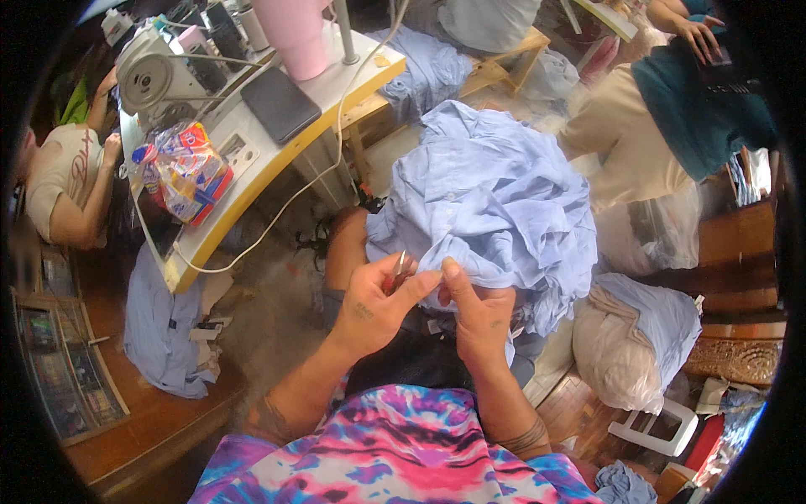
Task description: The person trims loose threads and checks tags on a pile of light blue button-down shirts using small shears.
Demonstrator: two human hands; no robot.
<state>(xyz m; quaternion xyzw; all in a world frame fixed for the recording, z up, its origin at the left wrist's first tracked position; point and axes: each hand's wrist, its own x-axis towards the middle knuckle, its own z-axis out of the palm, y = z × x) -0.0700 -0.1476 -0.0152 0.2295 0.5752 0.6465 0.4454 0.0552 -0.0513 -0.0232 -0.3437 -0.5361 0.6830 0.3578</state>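
Observation:
A light blue button-up shirt (495,189) lies bunched in a heap over my lap. My left hand (374,307) is closed around small metal thread snips (400,267), their blades pointing up. Its thumb and index finger also come together at the shirt's near edge. Beside it, my right hand (480,315) pinches the same edge between thumb and fingers. The two thumb tips are close together, and any loose thread between them is too small to make out.
At the left, a worktable (369,74) carries a sewing machine (149,77), a dark phone-like slab (280,102), a colourful plastic packet (189,172) and a pink tumbler (294,38). A white cable (340,126) hangs off it. More blue garments (164,328), a stuffed bag (621,353) and two people surround me.

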